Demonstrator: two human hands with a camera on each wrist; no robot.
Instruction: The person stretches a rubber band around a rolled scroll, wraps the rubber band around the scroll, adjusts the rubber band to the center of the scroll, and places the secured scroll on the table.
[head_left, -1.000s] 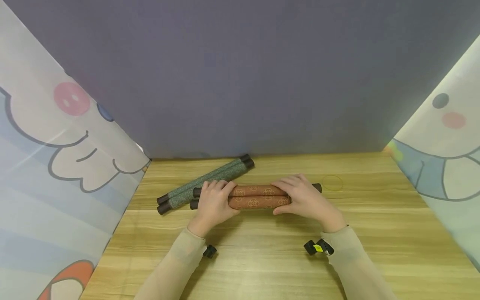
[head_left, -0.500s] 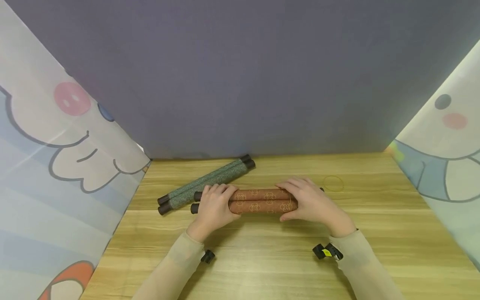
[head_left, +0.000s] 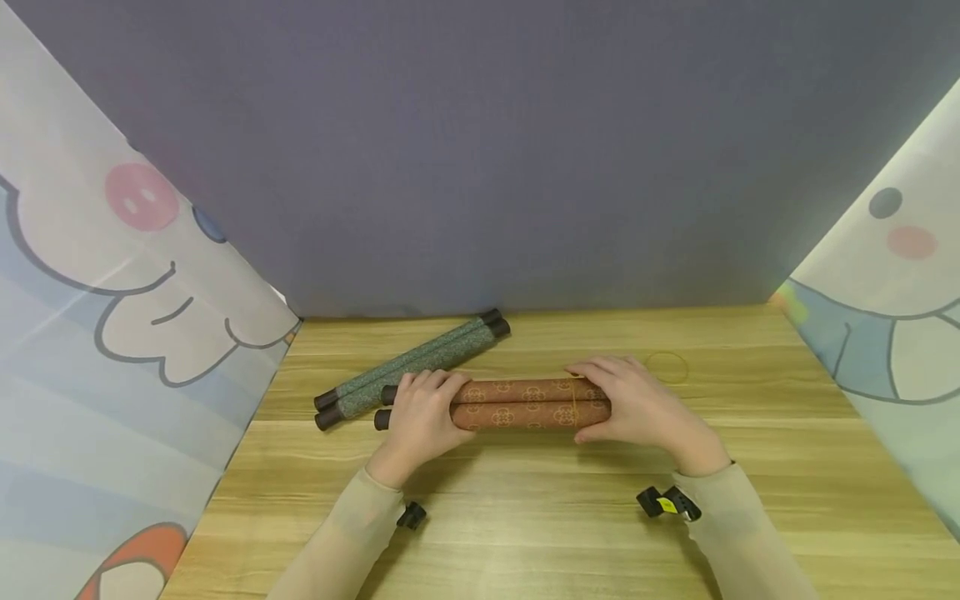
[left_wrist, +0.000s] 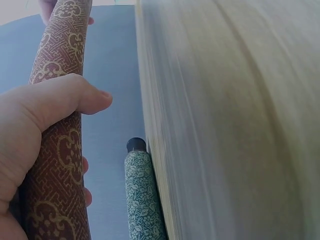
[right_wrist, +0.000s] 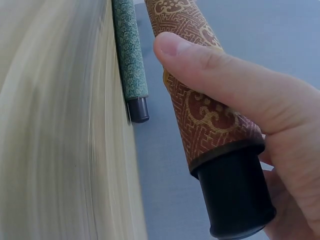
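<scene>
A rolled brown scroll (head_left: 517, 414) with gold medallions and black end knobs is held crosswise in both hands, above the table. Its two rolls lie side by side. My left hand (head_left: 422, 417) grips it near the left end, where two black knobs stick out. Around the right end curls my right hand (head_left: 641, 408), with the thumb (right_wrist: 200, 57) across the patterned cloth in the right wrist view. A thin yellow rubber band (head_left: 575, 408) circles the scroll just inside the right hand. Behind the left hand lies a rolled green scroll (head_left: 408, 367), slanting on the table.
On the wood-grain table (head_left: 540, 525), a loose yellow rubber band (head_left: 667, 352) lies beyond the right hand. A grey panel (head_left: 525, 167) stands at the back. Cartoon-printed sheets (head_left: 150, 333) flank the table on both sides.
My right hand has slid right along the brown scroll toward its end, baring more cloth and the rubber band. The scroll has shifted slightly toward me. My left hand keeps its grip.
</scene>
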